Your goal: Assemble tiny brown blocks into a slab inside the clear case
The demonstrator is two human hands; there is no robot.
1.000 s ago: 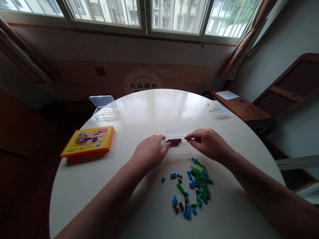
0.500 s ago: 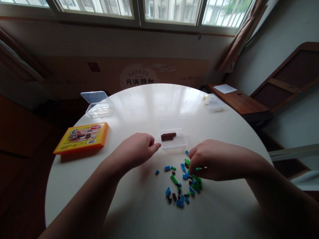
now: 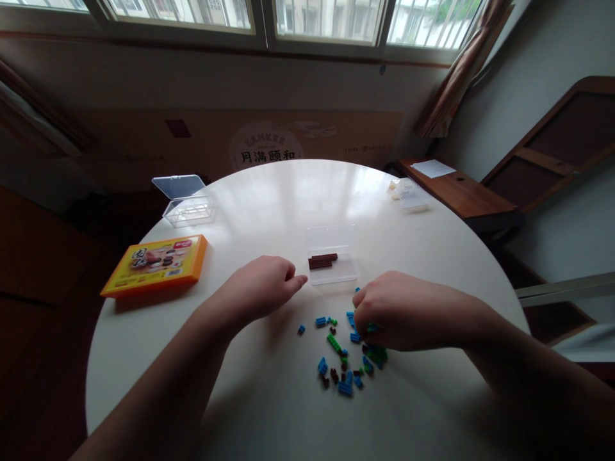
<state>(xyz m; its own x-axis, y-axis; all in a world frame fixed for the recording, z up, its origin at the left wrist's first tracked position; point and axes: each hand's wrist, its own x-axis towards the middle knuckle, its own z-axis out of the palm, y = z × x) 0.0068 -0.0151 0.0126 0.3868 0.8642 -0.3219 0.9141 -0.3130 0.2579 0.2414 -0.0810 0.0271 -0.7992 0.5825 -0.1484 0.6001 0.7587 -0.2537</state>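
My left hand (image 3: 266, 285) hovers at the left of a small clear plastic box (image 3: 343, 272), its fingers curled closed and the tip pointing at the box's near left corner. Nothing shows in its grip. Dark brown building-brick strips (image 3: 321, 261) lie side by side in the box, whose lid stands open at the back. My right hand (image 3: 394, 310) is bent down over the right part of a loose pile of small blue, green and brown building bricks (image 3: 334, 344). Its fingers are closed and mostly hidden behind the hand, so what they hold cannot be made out.
On the left of the round white table (image 3: 259, 410) lie a yellow-orange game box (image 3: 156, 264) and an open clear case (image 3: 189, 211). A clear container (image 3: 413, 197) with pale pieces beside it stands at the far right. Beyond is a wooden desk (image 3: 471, 195).
My right hand has shifted slightly left over the pile and now covers more of its bricks. My left hand keeps its place by the box. The whole view has moved a little.
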